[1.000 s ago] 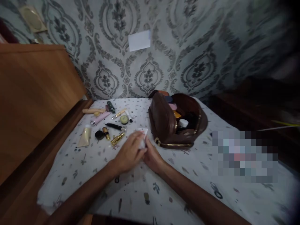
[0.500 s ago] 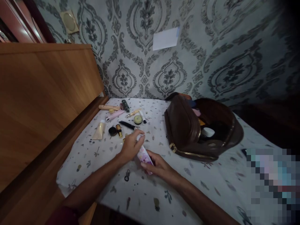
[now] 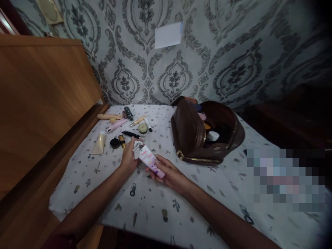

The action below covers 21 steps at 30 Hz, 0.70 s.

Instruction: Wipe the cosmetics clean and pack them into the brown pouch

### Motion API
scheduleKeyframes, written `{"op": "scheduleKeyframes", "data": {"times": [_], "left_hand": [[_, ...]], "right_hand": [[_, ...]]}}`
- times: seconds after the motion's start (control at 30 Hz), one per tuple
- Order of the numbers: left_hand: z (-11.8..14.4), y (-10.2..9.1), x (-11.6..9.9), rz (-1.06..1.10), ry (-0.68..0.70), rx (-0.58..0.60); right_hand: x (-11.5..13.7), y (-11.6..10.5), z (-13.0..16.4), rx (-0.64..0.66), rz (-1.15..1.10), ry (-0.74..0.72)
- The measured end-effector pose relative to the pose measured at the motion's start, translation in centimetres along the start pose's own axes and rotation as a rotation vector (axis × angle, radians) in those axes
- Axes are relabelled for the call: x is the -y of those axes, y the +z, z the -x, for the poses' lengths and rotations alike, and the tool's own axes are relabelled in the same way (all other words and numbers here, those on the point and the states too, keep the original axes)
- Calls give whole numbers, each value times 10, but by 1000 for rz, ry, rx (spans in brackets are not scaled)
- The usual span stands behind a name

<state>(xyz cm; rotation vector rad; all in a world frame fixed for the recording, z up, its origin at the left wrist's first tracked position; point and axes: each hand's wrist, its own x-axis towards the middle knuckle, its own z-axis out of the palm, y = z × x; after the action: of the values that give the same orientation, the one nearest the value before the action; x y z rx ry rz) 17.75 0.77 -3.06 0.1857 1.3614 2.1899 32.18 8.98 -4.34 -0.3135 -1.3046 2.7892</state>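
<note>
My right hand is wrapped round a pink-and-white tube with purple print, tilted with its upper end towards my left hand. Pinched in my left hand is a crumpled white cloth or tissue, close to the tube's upper end. Just beyond my left hand lie a small gold-and-black bottle, a round black jar and a black pen-like stick. A beige tube with a white cap rests farther left.
An open brown leather bag with several items inside stands to the right. More cosmetics, including a pink tube and a round greenish jar, lie at the back left. A wooden cabinet borders the left side. A blurred patch covers something at right.
My left hand has moved from the top of the tube to its left, and the white cloth or tissue now shows in it. The tube has turned its printed face up. The view has shifted right.
</note>
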Motion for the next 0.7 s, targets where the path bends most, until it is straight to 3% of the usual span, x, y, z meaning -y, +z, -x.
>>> {"op": "scheduleKeyframes", "data": {"times": [0.1, 0.2, 0.3, 0.37, 0.53, 0.7], "left_hand": [[2, 3, 2, 85, -69, 6], [16, 9, 11, 62, -76, 159], [35, 14, 20, -65, -16, 342], [43, 14, 22, -186, -11, 386], [39, 11, 15, -383, 24, 272], [25, 5, 11, -355, 72, 158]], "right_hand": [[1, -2, -3, -57, -162, 14], [1, -6, -5, -70, -306, 132], [-3, -6, -6, -45, -267, 246], [-7, -4, -6, -60, -170, 247], [-11, 4, -5, -86, -68, 167], [-14, 6, 0, -47, -4, 15]]}}
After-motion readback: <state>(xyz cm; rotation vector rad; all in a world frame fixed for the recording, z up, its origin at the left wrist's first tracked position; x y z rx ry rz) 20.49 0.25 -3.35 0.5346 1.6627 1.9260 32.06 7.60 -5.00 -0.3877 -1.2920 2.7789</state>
